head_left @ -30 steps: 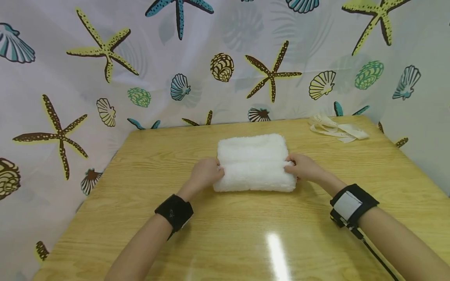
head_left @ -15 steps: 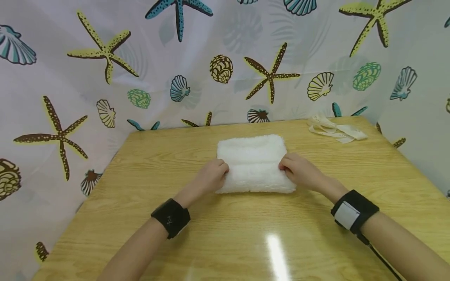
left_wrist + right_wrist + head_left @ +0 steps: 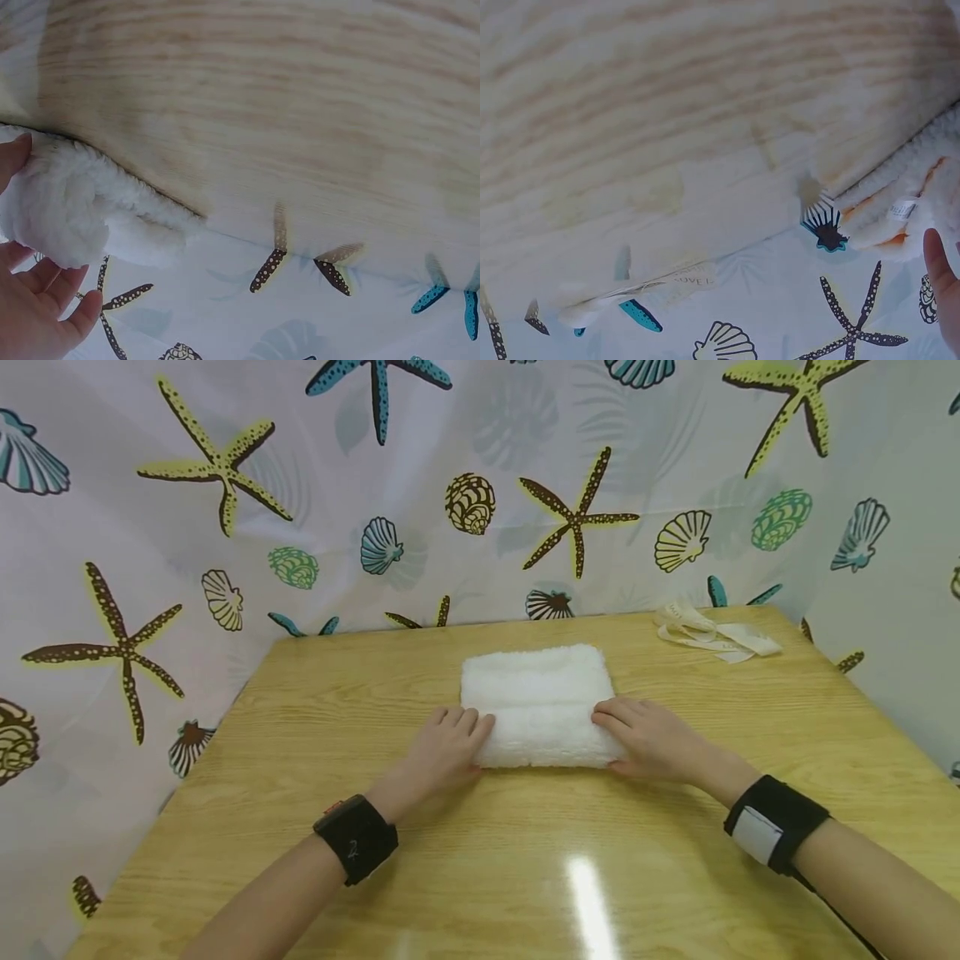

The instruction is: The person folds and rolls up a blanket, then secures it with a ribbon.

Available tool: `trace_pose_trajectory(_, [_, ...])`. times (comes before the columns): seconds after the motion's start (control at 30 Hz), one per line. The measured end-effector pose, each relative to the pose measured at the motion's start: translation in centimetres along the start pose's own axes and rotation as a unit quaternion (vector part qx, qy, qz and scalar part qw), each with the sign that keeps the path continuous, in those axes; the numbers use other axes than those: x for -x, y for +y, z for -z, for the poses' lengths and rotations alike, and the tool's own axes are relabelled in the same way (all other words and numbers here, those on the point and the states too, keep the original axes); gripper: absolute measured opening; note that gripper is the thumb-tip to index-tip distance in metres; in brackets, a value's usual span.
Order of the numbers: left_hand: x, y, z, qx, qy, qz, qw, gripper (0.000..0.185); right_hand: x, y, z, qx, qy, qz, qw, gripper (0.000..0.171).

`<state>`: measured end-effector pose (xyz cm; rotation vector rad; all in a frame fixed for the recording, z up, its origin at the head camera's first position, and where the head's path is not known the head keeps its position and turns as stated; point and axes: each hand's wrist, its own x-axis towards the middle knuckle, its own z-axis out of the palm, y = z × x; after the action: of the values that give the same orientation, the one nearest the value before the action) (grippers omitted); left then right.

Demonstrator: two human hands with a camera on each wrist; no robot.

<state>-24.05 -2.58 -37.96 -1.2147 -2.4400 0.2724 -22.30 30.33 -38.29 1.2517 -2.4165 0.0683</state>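
Note:
A thick, fluffy white towel (image 3: 536, 677), folded into a rectangular pad, lies on the wooden table. My left hand (image 3: 450, 742) holds its near left corner, fingers over the top and thumb low at the front edge. In the left wrist view, the towel's thick side (image 3: 64, 195) sits between that thumb and the fingers. At the near right corner, my right hand (image 3: 660, 739) has its fingers on top and its thumb at the lower front edge. The right wrist view shows the folded layers (image 3: 900, 214) with orange edging and a small white label; most of the hand is cut off there.
A crumpled cream ribbon (image 3: 716, 633) with printed letters lies at the table's back right. Behind the wooden table (image 3: 495, 860) hangs a white cloth (image 3: 465, 427) printed with starfish and shells. A cable runs from the right wrist strap (image 3: 776, 822).
Both hands have shifted from the towel's side edges, near its middle fold, to the near corners. The thumbs now sit at the front edge. The towel and ribbon have stayed in place.

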Motion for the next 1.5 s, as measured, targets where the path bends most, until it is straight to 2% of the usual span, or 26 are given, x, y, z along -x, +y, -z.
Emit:
trace_pose_trajectory(0.27, [-0.3, 0.1, -0.4, -0.029, 0.021, -0.003, 0.9993, 0.060, 0.0, -0.1, -0.3, 0.026, -0.029, -0.003, 0.999, 0.071])
trace_pose_trajectory(0.57, [-0.4, 0.4, -0.8, -0.035, 0.026, 0.005, 0.9990, 0.040, -0.3, -0.4, -0.6, 0.049, -0.047, -0.014, 0.998, 0.066])
trace_pose_trajectory(0.7, [-0.3, 0.4, -0.9, -0.017, 0.025, 0.014, 0.9994, 0.036, -0.4, -0.5, -0.7, 0.031, -0.047, -0.022, 0.998, 0.061])
trace_pose_trajectory(0.83, [-0.2, 0.2, -0.6, 0.020, 0.021, 0.030, 0.9991, 0.032, -0.6, -0.5, -0.5, -0.012, -0.038, -0.042, 0.998, 0.054])
trace_pose_trajectory(1.03, [-0.3, -0.4, 0.6, 0.053, -0.027, 0.056, 0.9967, 0.036, -0.8, -0.2, 0.1, -0.077, -0.039, -0.068, 0.994, 0.052])
trace_pose_trajectory(1.13, [-0.4, -0.8, 1.5, 0.087, -0.053, 0.065, 0.9927, 0.038, -0.8, 0.0, 0.5, -0.108, -0.039, -0.076, 0.990, 0.051])
trace_pose_trajectory(1.37, [-0.8, -1.9, 3.1, 0.185, -0.123, 0.092, 0.9707, 0.034, -1.2, 0.3, 1.7, -0.177, -0.060, -0.103, 0.977, 0.045])
trace_pose_trajectory(1.5, [-1.0, -2.8, 3.8, 0.228, -0.157, 0.092, 0.9565, 0.042, -1.5, 0.6, 2.2, -0.235, -0.088, -0.139, 0.958, 0.042])
